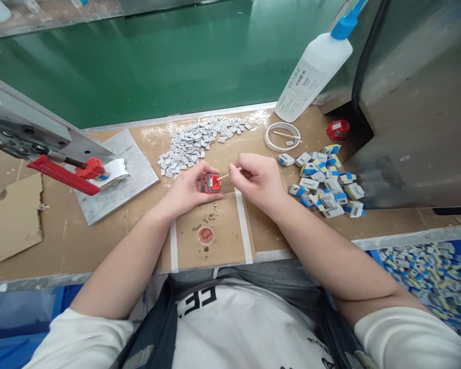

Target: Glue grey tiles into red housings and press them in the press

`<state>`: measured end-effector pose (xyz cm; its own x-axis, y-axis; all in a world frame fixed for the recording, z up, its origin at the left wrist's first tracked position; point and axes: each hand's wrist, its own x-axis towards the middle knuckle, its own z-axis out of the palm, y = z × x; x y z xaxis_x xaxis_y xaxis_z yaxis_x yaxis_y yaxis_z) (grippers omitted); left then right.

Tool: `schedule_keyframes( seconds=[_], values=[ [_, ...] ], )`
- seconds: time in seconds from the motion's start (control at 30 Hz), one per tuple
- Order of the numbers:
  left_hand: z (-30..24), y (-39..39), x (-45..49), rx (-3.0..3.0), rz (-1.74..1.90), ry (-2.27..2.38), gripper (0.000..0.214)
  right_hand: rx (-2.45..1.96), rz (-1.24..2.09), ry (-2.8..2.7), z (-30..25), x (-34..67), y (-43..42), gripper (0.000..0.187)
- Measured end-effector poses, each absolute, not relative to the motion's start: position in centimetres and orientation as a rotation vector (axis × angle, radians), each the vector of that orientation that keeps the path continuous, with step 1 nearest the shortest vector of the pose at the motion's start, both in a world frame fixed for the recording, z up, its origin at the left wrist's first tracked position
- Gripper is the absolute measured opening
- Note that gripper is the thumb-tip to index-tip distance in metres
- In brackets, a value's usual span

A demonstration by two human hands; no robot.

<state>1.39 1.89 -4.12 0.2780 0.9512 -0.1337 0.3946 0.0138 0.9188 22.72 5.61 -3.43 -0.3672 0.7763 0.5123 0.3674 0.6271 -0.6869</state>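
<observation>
Between the thumb and fingers of my left hand [188, 188] is a small red and grey plastic block [213, 183], its open red side turned up. My right hand [257, 182] pinches a thin pale stick [225, 177], whose tip reaches the red side of the block. Below the hands, a small round cup of reddish liquid [206, 236] sits on a cardboard sheet [226, 246] edged with white tape. Dark drops spot the cardboard around the cup. Past my hands lies a heap of small grey plastic pieces [192, 143].
At left stands a toggle clamp with a red handle [67, 174] on a metal plate [138, 169]. To the right are a pile of white, blue and yellow blocks [325, 184], a tape roll [269, 138], a white bottle with blue cap [311, 77] and a filled bin [430, 277].
</observation>
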Motion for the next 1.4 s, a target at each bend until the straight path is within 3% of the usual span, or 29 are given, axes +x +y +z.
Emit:
schedule_keyframes(
  seconds=[0.2, 0.33, 0.53, 0.63, 0.8, 0.97, 1.13, 1.4],
  values=[
    [-4.3, 2.0, 1.3, 1.483, 0.761, 1.257, 0.053, -0.791, 0.724, -2.04, -2.6, 22.9, 4.9, 0.038],
    [-4.3, 2.2, 1.3, 1.415, 0.827, 1.251, 0.056, -0.327, 0.884, -2.355, -2.8, 22.6, 3.7, 0.039],
    [-4.7, 2.6, 1.0, 1.341, 0.901, 1.183, 0.059, -0.14, 0.706, -2.775, -3.6, 21.0, 2.1, 0.043],
    [-4.8, 2.8, 0.9, 1.334, 0.929, 1.189, 0.058, -0.451, 0.522, -2.792, -2.2, 22.4, 3.1, 0.051],
    [-4.4, 2.8, 1.0, 1.299, 0.949, 1.204, 0.058, -1.622, 0.011, -2.378, -0.6, 29.3, 6.3, 0.035],
    [-4.2, 2.6, 1.1, 1.381, 0.986, 1.207, 0.064, -1.815, -0.08, -2.51, -2.5, 33.1, 7.9, 0.017],
    [-4.1, 2.2, 0.8, 1.431, 1.023, 1.21, 0.062, -1.45, 0.186, -2.483, -2.6, 31.9, 7.0, 0.015],
    [-4.1, 1.8, 0.7, 1.419, 1.048, 1.173, 0.056, -1.077, 1.2, -1.678, -2.9, 25.5, 6.0, 0.042]
  ],
)
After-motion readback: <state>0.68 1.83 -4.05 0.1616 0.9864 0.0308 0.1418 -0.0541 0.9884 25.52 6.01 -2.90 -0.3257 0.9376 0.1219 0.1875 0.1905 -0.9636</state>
